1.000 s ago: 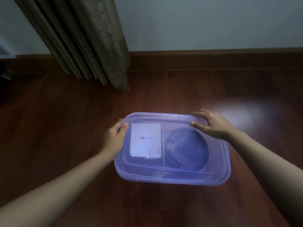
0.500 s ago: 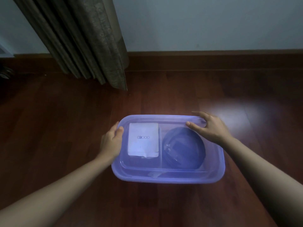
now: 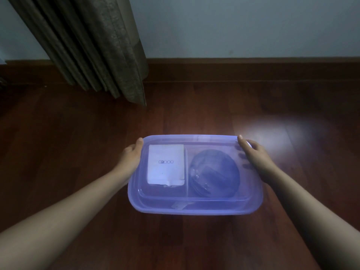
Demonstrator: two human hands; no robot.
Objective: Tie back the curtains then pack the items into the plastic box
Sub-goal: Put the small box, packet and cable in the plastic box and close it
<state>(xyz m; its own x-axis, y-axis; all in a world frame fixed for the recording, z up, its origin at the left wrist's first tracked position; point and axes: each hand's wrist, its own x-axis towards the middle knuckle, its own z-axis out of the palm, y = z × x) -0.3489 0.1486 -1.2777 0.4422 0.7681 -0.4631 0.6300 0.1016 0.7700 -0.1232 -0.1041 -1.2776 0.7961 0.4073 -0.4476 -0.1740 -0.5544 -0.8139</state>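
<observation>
Plastic box [image 3: 194, 208], translucent purple, sits low centre on the floor [image 3: 78, 143]; can't tell if it is resting or just lifted. Lid [image 3: 194, 140] is on. Inside, seen through the lid: white packet [image 3: 165, 164] in the left part, dark round item [image 3: 214, 174] in the right part, a divider line between them.

Left hand [image 3: 129, 158] grips the box's left end, thumb up at the far-left corner, fingers hidden down the side. Right hand [image 3: 255, 154] grips the right end, thumb on top near the far-right corner, fingers curled under the rim and showing through the plastic. Hands well apart, one per end.

Likely step: seating the lid or picking up the packed box. To do it well, hold under the rim, not by the lid alone, press the corners evenly, and keep the box level so the contents don't slide.

Curtain [image 3: 93, 45] hangs far left, its hem near the floor; skirting board [image 3: 253, 69] and wall [image 3: 233, 26] behind.
</observation>
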